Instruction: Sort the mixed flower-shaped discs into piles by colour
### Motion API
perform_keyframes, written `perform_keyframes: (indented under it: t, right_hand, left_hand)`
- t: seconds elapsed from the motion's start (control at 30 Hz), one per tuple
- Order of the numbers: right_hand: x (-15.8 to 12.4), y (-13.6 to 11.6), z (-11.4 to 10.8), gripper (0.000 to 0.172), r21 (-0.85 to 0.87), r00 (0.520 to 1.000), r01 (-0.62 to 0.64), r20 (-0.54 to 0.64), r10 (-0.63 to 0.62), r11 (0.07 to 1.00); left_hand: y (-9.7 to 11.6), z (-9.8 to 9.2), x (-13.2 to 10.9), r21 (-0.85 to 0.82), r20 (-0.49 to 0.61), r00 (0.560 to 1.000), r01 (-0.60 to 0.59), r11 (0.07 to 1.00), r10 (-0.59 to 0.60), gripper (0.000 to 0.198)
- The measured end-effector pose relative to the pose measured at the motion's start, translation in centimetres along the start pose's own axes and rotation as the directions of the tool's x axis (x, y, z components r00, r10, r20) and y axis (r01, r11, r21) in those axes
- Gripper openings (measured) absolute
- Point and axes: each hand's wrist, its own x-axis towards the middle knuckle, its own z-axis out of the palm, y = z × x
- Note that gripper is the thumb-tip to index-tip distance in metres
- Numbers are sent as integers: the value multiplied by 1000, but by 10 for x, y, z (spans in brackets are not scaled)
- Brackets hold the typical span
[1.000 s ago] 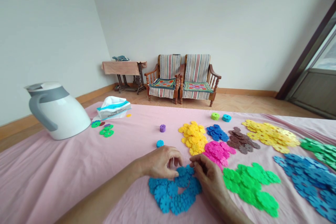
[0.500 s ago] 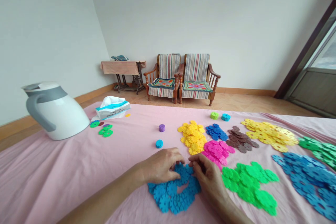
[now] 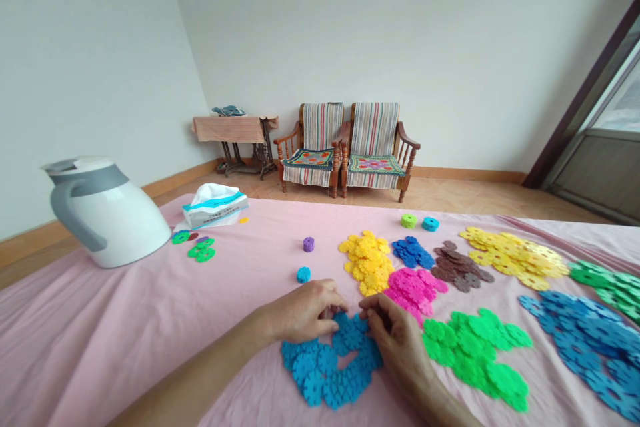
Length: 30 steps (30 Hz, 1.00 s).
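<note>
My left hand hovers at the upper left edge of a pile of blue snowflake discs, its fingers bent and its thumb apart from them. Nothing shows between them. At the pile's upper right edge is my right hand, with fingers curled inward and tips close together; whatever they may hold is hidden. The discs overlap in a loose ring with a gap of pink cloth in the middle. Beyond my hands stand a small light-blue disc stack and a purple stack.
Right of my hands lie piles of yellow, pink, brown and bright green discs. A larger blue pile spreads at far right. A white kettle and tissue pack stand left on the pink cloth.
My left hand has drawn slightly back to the left, its thumb uncovering a little more of the blue discs. My right hand is almost unmoved.
</note>
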Motion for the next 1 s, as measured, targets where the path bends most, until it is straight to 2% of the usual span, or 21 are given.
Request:
perform_keyframes:
  t: [0.37, 0.47, 0.53, 0.67, 0.73, 0.87, 1.0]
  right_hand:
    - [-1, 2, 1, 20, 8, 1000, -1, 16, 1, 1000]
    - [0, 5, 1, 20, 1, 999, -4, 33, 4, 1000]
    - [0, 7, 1, 20, -4, 999, -3, 34, 3, 1000]
    - [0, 6, 2, 19, -20, 999, 0, 32, 1, 1000]
    - [0, 6, 2, 19, -29, 999, 3, 39, -2, 1000]
    - [1, 8, 2, 19, -51, 999, 7, 50, -5, 999]
    - [1, 8, 2, 21, -62, 999, 11, 52, -8, 998]
  left_hand:
    - [-2, 3, 2, -19, -25, 1000, 5, 1000, -5, 32]
    - [-2, -2, 1, -14, -65, 997, 28, 1000, -29, 25]
    - [-4, -10, -1, -3, -132, 989, 67, 998, -67, 20]
    - [-19, -31, -7, 33, -317, 933, 188, 982, -168, 14]
    - [-29, -38, -11, 44, -374, 902, 247, 968, -213, 14]
    - [-46, -39, -14, 86, -424, 879, 280, 956, -220, 23]
    - [-56, -33, -15, 124, -405, 893, 265, 956, -195, 23]
